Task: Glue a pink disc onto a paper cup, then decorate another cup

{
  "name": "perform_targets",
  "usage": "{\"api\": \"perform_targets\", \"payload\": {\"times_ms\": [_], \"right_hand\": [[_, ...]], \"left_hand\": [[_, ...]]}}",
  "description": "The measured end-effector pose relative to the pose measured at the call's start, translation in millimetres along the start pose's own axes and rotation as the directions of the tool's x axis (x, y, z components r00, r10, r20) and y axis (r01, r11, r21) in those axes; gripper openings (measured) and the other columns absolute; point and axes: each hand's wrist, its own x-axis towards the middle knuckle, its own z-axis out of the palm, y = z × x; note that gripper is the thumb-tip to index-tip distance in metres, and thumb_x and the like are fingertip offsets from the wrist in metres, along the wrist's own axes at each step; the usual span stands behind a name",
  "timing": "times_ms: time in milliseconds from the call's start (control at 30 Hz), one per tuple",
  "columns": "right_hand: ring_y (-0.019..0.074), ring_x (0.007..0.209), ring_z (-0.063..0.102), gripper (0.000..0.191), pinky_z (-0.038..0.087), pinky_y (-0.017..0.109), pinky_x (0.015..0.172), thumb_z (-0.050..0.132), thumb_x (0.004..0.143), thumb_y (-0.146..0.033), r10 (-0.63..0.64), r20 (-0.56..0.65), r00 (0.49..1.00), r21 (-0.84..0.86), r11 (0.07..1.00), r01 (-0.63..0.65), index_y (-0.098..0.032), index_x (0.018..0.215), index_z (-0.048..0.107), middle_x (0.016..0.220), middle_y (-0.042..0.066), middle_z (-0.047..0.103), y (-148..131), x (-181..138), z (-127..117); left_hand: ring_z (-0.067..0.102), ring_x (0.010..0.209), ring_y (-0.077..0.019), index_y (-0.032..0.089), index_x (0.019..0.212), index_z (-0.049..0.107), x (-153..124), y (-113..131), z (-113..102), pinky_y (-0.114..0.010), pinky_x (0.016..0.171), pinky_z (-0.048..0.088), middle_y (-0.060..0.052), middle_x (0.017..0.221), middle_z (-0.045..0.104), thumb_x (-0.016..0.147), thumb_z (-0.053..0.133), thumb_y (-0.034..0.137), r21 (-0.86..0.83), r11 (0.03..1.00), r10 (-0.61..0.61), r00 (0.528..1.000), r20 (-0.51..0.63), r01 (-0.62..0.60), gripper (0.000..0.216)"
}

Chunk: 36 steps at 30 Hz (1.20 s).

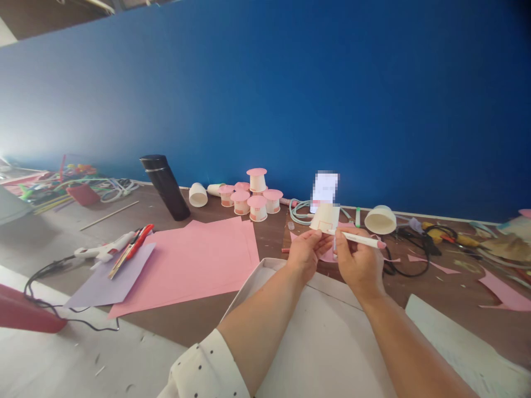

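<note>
Pinched between the thumb and fingers of the left hand (305, 251), a small cream paper cup (326, 217) is held upside down just above the brown tabletop (415, 287), past the far rim of a white cardboard tray (290, 331). The right hand (359, 264) is closed round a slim white marker (359, 239) (pink cap pointing right), its tip at the cup's lower edge. Flat matte pink paper sheets (199, 260) lie to the left, with a glossy black cylindrical flask (166, 188) behind them.

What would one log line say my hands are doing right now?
left hand: holds paper cup | right hand: holds white marker, tip at the cup | nearby: pink paper, black flask
</note>
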Motion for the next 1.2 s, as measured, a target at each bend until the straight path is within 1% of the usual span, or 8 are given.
{"api": "perform_targets", "payload": {"times_ms": [167, 300, 567, 700, 933, 1100, 1200], "right_hand": [[0.0192, 0.070, 0.065, 0.024, 0.052, 0.031, 0.067, 0.053, 0.086, -0.038, -0.004, 0.004, 1.000, 0.015, 1.000, 0.004, -0.018, 0.092, 0.063, 0.081, 0.008, 0.069, 0.4, 0.5, -0.5], [0.0175, 0.068, 0.064, 0.022, 0.051, 0.029, 0.066, 0.053, 0.086, -0.037, -0.017, -0.009, 1.000, 0.007, 1.000, 0.017, -0.018, 0.091, 0.063, 0.081, 0.007, 0.068, -0.9, 1.0, -0.8], [0.0173, 0.075, 0.064, 0.020, 0.051, 0.028, 0.069, 0.054, 0.086, -0.035, -0.035, -0.032, 0.999, 0.006, 0.999, 0.036, -0.018, 0.091, 0.063, 0.089, 0.007, 0.069, 1.0, 0.3, 0.1], [0.0168, 0.072, 0.064, 0.021, 0.050, 0.029, 0.067, 0.053, 0.086, -0.036, -0.023, -0.018, 1.000, 0.018, 1.000, 0.023, -0.018, 0.092, 0.063, 0.093, 0.008, 0.069, 2.1, 0.5, 0.4], [0.0186, 0.077, 0.064, 0.021, 0.050, 0.030, 0.068, 0.052, 0.086, -0.037, -0.045, -0.032, 0.998, -0.013, 0.999, 0.044, -0.019, 0.090, 0.064, 0.089, 0.007, 0.069, 0.3, 0.8, -0.3], [0.0175, 0.069, 0.062, 0.022, 0.049, 0.029, 0.065, 0.053, 0.086, -0.038, -0.013, -0.020, 1.000, -0.024, 1.000, 0.012, -0.019, 0.089, 0.063, 0.083, 0.006, 0.068, 1.3, -0.3, 0.1], [0.0178, 0.070, 0.062, 0.021, 0.048, 0.029, 0.066, 0.053, 0.085, -0.038, -0.022, -0.023, 0.999, -0.045, 0.999, 0.021, -0.019, 0.088, 0.062, 0.081, 0.006, 0.067, 2.4, -0.9, 0.6]], "left_hand": [[0.067, 0.078, -0.0163, 0.010, 0.075, 0.061, -1.3, 1.2, 2.1, -0.033, 0.090, 0.047, -0.010, 0.078, 0.068, 0.075, 0.068, 0.020, 0.008, 1.000, -0.004, 1.000, -0.015, 0.004, 0.012], [0.066, 0.078, -0.0160, 0.010, 0.075, 0.061, -1.2, 0.8, 2.5, -0.034, 0.091, 0.047, -0.009, 0.079, 0.068, 0.075, 0.068, 0.021, 0.011, 1.000, -0.006, 1.000, -0.014, 0.006, 0.012], [0.066, 0.076, -0.0152, 0.010, 0.076, 0.061, -0.6, 1.2, 2.5, -0.033, 0.091, 0.048, -0.009, 0.079, 0.068, 0.078, 0.065, 0.018, 0.008, 1.000, -0.020, 1.000, -0.022, 0.020, 0.010], [0.066, 0.075, -0.0147, 0.010, 0.075, 0.062, -0.6, 1.4, 2.8, -0.033, 0.090, 0.048, -0.009, 0.078, 0.068, 0.078, 0.065, 0.018, 0.009, 1.000, -0.021, 1.000, -0.021, 0.021, 0.009], [0.066, 0.076, -0.0148, 0.010, 0.075, 0.062, -1.6, 1.9, 3.9, -0.032, 0.090, 0.048, -0.009, 0.077, 0.067, 0.078, 0.064, 0.018, 0.016, 1.000, -0.017, 1.000, -0.020, 0.018, 0.009], [0.066, 0.076, -0.0151, 0.010, 0.074, 0.062, -1.3, 1.1, 3.1, -0.033, 0.090, 0.047, -0.008, 0.077, 0.067, 0.076, 0.068, 0.020, 0.010, 1.000, -0.011, 1.000, -0.018, 0.011, 0.012], [0.065, 0.074, -0.0143, 0.010, 0.073, 0.061, -1.4, 1.4, 3.7, -0.034, 0.090, 0.047, -0.007, 0.075, 0.066, 0.076, 0.067, 0.020, 0.005, 1.000, -0.011, 1.000, -0.027, 0.011, 0.011]]}}
